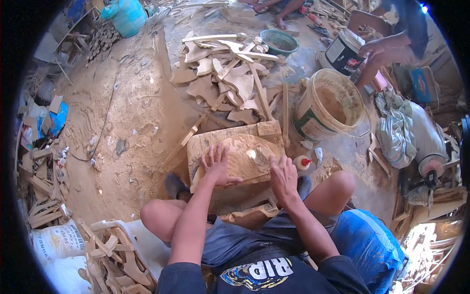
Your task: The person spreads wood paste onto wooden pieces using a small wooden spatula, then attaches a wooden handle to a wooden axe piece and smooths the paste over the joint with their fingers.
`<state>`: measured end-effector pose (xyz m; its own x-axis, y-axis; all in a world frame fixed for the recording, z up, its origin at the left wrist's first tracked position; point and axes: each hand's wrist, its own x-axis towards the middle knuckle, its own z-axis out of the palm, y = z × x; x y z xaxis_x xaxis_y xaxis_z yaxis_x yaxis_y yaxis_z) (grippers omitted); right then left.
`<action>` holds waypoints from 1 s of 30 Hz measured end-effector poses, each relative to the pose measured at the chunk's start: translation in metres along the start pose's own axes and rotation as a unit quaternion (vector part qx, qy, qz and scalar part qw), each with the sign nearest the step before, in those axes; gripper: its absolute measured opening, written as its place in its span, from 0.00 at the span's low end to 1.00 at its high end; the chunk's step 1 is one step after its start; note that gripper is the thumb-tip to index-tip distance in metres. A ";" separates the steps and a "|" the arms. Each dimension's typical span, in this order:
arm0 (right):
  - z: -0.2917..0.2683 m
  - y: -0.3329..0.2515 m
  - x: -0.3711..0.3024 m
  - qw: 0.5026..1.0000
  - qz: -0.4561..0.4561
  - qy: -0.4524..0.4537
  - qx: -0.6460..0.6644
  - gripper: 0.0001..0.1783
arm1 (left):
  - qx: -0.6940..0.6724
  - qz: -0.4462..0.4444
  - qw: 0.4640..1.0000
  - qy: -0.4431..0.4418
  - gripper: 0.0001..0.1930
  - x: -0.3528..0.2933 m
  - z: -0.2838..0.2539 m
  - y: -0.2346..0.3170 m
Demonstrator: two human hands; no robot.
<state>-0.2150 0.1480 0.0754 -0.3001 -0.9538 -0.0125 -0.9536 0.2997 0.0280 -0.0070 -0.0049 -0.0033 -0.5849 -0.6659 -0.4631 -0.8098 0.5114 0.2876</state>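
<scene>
Closest to me, with the block as the clock's center, a blue sack point(364, 242) sits at four o'clock. The dusty wood block point(227, 172) lies in front of me; my left hand point(216, 165) rests flat on it, fingers spread wide. My right hand point(284, 179) is curled at its right edge; I can't tell whether it grips anything. A small bottle point(302, 163) stands at three o'clock, a white bucket point(307, 116) at two, a pile of wood pieces point(201, 88) at twelve, and, beyond, a green bowl point(280, 41) near one.
</scene>
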 end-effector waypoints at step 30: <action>0.030 0.049 -0.050 0.777 0.263 -0.082 0.566 0.10 | -0.009 -0.001 1.000 -0.010 0.85 0.001 0.002 -0.001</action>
<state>-0.2478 0.2107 0.0478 -0.5646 -0.7061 -0.4274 -0.0787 0.5616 -0.8237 -0.0067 -0.0055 -0.0058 -0.5818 -0.6556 -0.4813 -0.8122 0.4998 0.3010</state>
